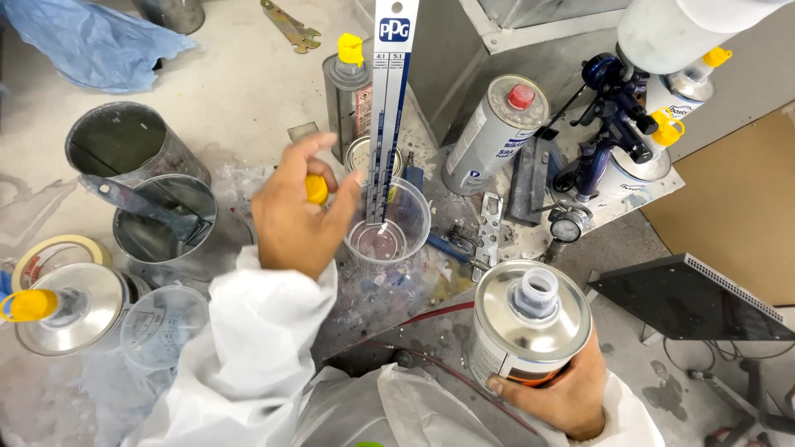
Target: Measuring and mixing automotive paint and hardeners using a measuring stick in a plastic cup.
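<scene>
— Right hand [556,396] nearest, fingers wrapped round the metal can [527,321], held low by the bench edge. Its spout is bare.

— And the cap?

— Yellow cap [316,189] pinched in the left hand [294,217], just beside the clear cup [387,222] with the mixing stick [387,108] standing in it.

— How far along?

— Can looks opened; the cup seems almost empty, so I'd judge the pouring is not yet done.

— Anything unclear?

— The can's label is mostly hidden, and I can't tell whether a film of liquid lies in the cup.
</scene>
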